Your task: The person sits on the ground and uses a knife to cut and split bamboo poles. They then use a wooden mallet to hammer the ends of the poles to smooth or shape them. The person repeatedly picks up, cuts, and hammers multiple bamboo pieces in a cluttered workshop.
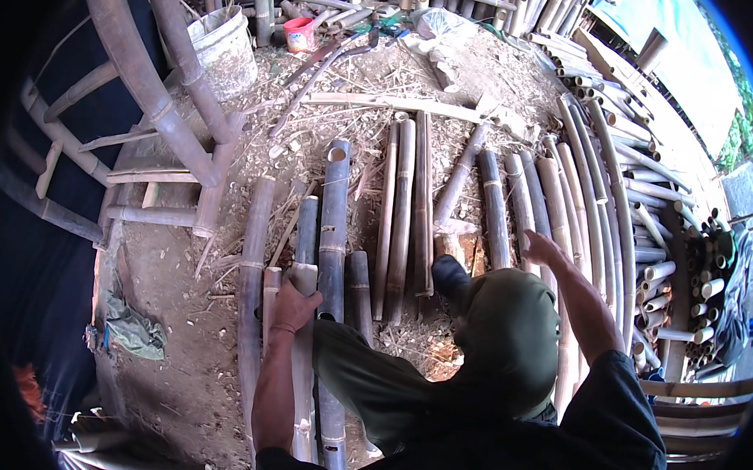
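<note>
My left hand (294, 305) is closed around the upper end of a bamboo pole (303, 349), which runs toward my body beside my left leg. Just left of that hand is a shorter bamboo piece (271, 287); right of it lies a long dark bamboo pole (334, 225) with an open end. My right arm stretches forward past my knee. Over the row of bamboo poles on the right (555, 192), my right hand (544, 249) has fingers partly extended, with nothing visible in them. Whether it touches a pole is unclear.
Bamboo frame pieces (160, 99) stand at left, near a dirty white bucket (223, 56). A red pail (299, 35) sits at the back. Stacked bamboo (648, 180) fills the right side. Chips litter the ground (281, 105). My dark boot (450, 274) is among the poles.
</note>
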Action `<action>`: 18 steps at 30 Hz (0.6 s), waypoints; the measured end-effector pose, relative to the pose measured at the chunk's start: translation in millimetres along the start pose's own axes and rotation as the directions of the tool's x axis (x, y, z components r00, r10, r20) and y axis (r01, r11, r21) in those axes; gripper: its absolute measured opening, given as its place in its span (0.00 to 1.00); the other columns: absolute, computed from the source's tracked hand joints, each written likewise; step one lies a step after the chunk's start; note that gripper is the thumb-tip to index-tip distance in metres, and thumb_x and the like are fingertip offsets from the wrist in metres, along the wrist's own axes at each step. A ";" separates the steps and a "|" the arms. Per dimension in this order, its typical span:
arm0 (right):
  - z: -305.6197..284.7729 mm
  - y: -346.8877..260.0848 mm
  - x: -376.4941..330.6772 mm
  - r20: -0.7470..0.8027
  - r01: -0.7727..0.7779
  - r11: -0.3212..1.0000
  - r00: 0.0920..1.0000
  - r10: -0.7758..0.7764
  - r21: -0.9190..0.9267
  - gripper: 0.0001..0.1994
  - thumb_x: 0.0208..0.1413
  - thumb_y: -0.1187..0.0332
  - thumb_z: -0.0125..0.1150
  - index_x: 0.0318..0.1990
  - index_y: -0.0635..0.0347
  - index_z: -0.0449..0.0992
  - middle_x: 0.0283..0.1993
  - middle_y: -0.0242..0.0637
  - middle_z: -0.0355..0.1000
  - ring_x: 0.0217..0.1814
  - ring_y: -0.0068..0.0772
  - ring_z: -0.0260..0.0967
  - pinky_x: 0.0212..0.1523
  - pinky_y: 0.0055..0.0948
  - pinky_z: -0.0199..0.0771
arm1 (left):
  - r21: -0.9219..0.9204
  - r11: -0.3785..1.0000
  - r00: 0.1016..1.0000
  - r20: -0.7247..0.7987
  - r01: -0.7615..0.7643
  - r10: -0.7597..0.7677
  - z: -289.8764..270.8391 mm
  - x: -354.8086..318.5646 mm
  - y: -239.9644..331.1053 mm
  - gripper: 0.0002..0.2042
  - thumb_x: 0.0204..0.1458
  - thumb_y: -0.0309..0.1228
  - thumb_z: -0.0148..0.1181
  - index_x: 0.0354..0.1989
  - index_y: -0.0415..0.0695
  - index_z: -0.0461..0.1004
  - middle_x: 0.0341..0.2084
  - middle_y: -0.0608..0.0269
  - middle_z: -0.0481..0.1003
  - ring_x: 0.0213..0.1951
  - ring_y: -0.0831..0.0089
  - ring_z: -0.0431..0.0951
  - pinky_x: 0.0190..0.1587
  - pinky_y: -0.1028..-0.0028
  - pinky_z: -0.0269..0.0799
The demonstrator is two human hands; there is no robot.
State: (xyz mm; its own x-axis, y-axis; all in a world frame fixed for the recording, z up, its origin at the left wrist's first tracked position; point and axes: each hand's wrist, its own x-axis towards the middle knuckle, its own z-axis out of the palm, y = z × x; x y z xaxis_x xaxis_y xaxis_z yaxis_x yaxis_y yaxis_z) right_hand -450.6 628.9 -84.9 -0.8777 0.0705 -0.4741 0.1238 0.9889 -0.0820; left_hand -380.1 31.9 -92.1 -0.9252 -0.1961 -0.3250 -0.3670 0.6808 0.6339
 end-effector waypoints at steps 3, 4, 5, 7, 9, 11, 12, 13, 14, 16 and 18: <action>12.8 -18.9 12.2 0.108 -0.066 0.997 0.992 0.061 0.045 0.37 0.47 0.62 0.64 0.67 0.55 0.60 0.55 0.54 0.72 0.59 0.52 0.69 0.60 0.42 0.68 | 0.016 1.000 0.996 -0.085 -0.008 0.009 -8.1 -4.0 -10.6 0.32 0.38 0.40 0.69 0.49 0.31 0.67 0.41 0.33 0.76 0.47 0.42 0.77 0.51 0.56 0.73; 29.6 43.7 22.3 -0.011 0.074 0.993 0.997 -0.073 0.092 0.37 0.47 0.56 0.66 0.67 0.51 0.61 0.54 0.53 0.73 0.58 0.53 0.71 0.59 0.44 0.69 | -0.055 0.996 0.993 -0.090 -0.075 0.070 11.9 5.4 0.7 0.32 0.38 0.39 0.69 0.49 0.30 0.67 0.40 0.33 0.76 0.47 0.42 0.77 0.51 0.56 0.73; 45.9 86.1 31.3 -0.037 0.102 0.966 0.995 -0.096 0.239 0.37 0.48 0.54 0.66 0.66 0.53 0.62 0.55 0.54 0.72 0.59 0.53 0.69 0.60 0.44 0.68 | -0.079 0.995 0.998 -0.024 -0.063 0.061 23.3 8.4 10.5 0.33 0.38 0.39 0.69 0.50 0.30 0.66 0.41 0.32 0.76 0.48 0.42 0.76 0.51 0.56 0.73; 61.5 98.7 61.5 -0.069 0.146 0.896 0.989 -0.128 0.420 0.37 0.48 0.51 0.66 0.65 0.55 0.63 0.57 0.56 0.70 0.61 0.53 0.67 0.61 0.44 0.68 | -0.058 0.998 0.999 0.051 -0.010 0.013 12.0 14.6 22.1 0.33 0.38 0.39 0.69 0.51 0.29 0.65 0.41 0.32 0.75 0.48 0.41 0.76 0.51 0.56 0.72; 32.1 42.9 84.7 -0.108 0.152 0.863 0.988 -0.114 0.481 0.36 0.49 0.50 0.65 0.64 0.56 0.63 0.59 0.56 0.69 0.63 0.53 0.66 0.61 0.44 0.67 | 0.053 0.998 0.999 0.001 0.032 -0.032 -3.7 20.1 11.5 0.33 0.38 0.39 0.69 0.50 0.29 0.65 0.41 0.31 0.75 0.48 0.41 0.76 0.50 0.56 0.73; -4.7 17.4 104.1 -0.177 0.029 0.993 0.984 -0.009 0.111 0.33 0.49 0.56 0.64 0.62 0.59 0.64 0.59 0.55 0.68 0.64 0.53 0.64 0.63 0.43 0.65 | 0.101 0.993 0.998 0.002 0.063 -0.063 -1.5 30.3 20.4 0.33 0.38 0.38 0.69 0.50 0.28 0.65 0.41 0.31 0.75 0.48 0.41 0.76 0.50 0.56 0.73; -16.8 25.4 124.4 -0.208 -0.012 0.998 0.978 0.025 0.062 0.33 0.49 0.59 0.64 0.62 0.60 0.64 0.57 0.54 0.70 0.62 0.53 0.65 0.63 0.42 0.65 | 0.116 0.990 0.996 0.038 0.078 -0.083 0.9 34.1 31.0 0.33 0.38 0.38 0.69 0.50 0.28 0.65 0.41 0.31 0.75 0.47 0.41 0.76 0.50 0.56 0.73; -30.3 31.5 148.9 -0.239 -0.052 0.999 0.970 0.054 0.015 0.33 0.48 0.61 0.64 0.62 0.61 0.64 0.55 0.53 0.71 0.61 0.53 0.67 0.63 0.42 0.65 | 0.132 0.987 0.992 0.070 0.096 -0.106 5.2 38.3 38.5 0.33 0.38 0.38 0.69 0.50 0.27 0.65 0.41 0.31 0.76 0.47 0.41 0.76 0.49 0.55 0.73; -36.6 52.2 185.3 -0.330 -0.026 1.000 0.944 0.025 0.001 0.32 0.48 0.63 0.63 0.62 0.61 0.65 0.55 0.55 0.71 0.61 0.54 0.66 0.63 0.42 0.65 | 0.102 0.994 0.993 0.101 0.045 -0.055 13.4 44.2 40.1 0.34 0.36 0.38 0.70 0.51 0.30 0.65 0.40 0.34 0.76 0.46 0.41 0.77 0.48 0.56 0.74; -60.2 71.8 260.7 -0.416 0.025 1.000 0.909 -0.016 0.016 0.30 0.47 0.64 0.63 0.60 0.61 0.67 0.55 0.56 0.71 0.61 0.54 0.66 0.63 0.43 0.65 | 0.142 0.989 0.989 0.135 0.046 -0.065 16.4 46.5 57.7 0.33 0.36 0.38 0.70 0.50 0.33 0.66 0.39 0.36 0.77 0.45 0.41 0.78 0.47 0.56 0.75; -97.5 20.7 328.9 -0.394 0.089 0.993 0.918 -0.052 0.076 0.27 0.47 0.64 0.62 0.58 0.59 0.70 0.55 0.56 0.71 0.61 0.53 0.66 0.62 0.44 0.66 | 0.175 0.980 0.985 0.131 0.092 -0.116 3.3 51.0 73.5 0.32 0.35 0.38 0.70 0.49 0.36 0.67 0.38 0.38 0.78 0.44 0.42 0.78 0.46 0.56 0.76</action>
State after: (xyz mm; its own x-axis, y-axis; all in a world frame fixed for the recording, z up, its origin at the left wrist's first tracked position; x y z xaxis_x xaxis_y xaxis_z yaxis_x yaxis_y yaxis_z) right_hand -781.8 685.3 -157.1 -0.9942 0.0644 -0.0856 0.0798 0.9784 -0.1908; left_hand -453.9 74.3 -64.3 -0.8555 -0.1793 -0.4857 -0.4281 0.7725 0.4690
